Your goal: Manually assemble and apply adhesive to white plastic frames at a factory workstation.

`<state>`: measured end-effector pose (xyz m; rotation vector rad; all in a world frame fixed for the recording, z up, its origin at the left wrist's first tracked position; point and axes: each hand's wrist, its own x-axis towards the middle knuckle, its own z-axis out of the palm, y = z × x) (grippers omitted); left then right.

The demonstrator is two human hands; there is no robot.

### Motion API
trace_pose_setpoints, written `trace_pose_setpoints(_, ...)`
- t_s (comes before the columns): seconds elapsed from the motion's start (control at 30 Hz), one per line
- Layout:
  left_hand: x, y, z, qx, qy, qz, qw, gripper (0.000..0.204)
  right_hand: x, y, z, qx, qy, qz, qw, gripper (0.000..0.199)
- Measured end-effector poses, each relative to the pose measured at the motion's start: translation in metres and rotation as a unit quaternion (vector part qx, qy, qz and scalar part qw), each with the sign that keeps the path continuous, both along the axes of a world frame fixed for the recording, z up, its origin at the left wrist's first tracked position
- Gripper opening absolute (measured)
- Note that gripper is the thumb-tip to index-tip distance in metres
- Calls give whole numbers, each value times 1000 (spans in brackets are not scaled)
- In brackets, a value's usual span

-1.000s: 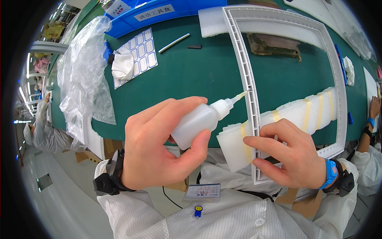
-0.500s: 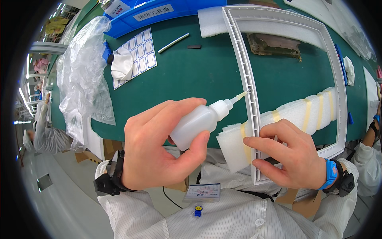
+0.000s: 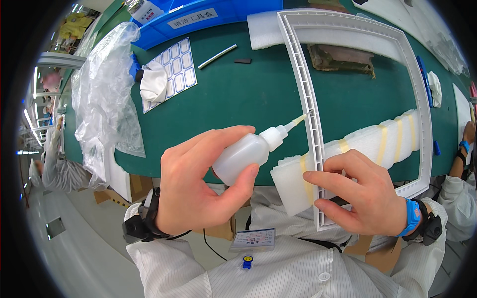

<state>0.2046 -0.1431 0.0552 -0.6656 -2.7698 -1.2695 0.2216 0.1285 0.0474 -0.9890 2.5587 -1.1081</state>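
Note:
My left hand is closed around a translucent white squeeze bottle, tilted so its thin nozzle points up and right. The nozzle's tip is at the near-left rail of a white plastic frame with small slots along its side; whether it touches cannot be made out. My right hand grips the lower end of that same rail between thumb and fingers. Under the frame's near side lies a white foam roll with yellow tape bands. The frame's far side rests on another white foam strip.
On the green table lie a silver rod, a small dark strip, a label sheet, a white cloth and clear plastic wrap. A blue bin stands behind. Inside the frame's outline sits a brown block. Another person's arm shows at right.
My left hand and the bottle have shifted slightly, with the nozzle tip drawn a little left of the rail. My right hand keeps its hold on the frame.

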Motion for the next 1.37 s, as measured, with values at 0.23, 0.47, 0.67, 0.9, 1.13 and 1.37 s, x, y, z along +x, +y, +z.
trace_pose_setpoints(0.23,6,-9,-7,63,-72,34,995,34,0,1,2,6,-2,6,1000,41)
trace_pose_setpoints(0.47,-13,-27,-35,191,-129,81,970,32,2,8,15,-15,-9,-19,1000,42)
trace_pose_setpoints(0.67,-53,-30,-69,296,-147,77,941,30,14,57,30,-69,-2,-170,983,39)
trace_pose_setpoints(0.9,-70,-34,-88,273,-73,112,953,27,37,132,18,-172,19,-362,916,36)
trace_pose_setpoints(1.13,-74,-30,-91,169,29,177,969,30,47,186,-7,-199,95,-430,876,32)
trace_pose_setpoints(1.37,-70,-33,-99,70,160,279,944,48,54,223,-40,-225,53,-483,845,31)
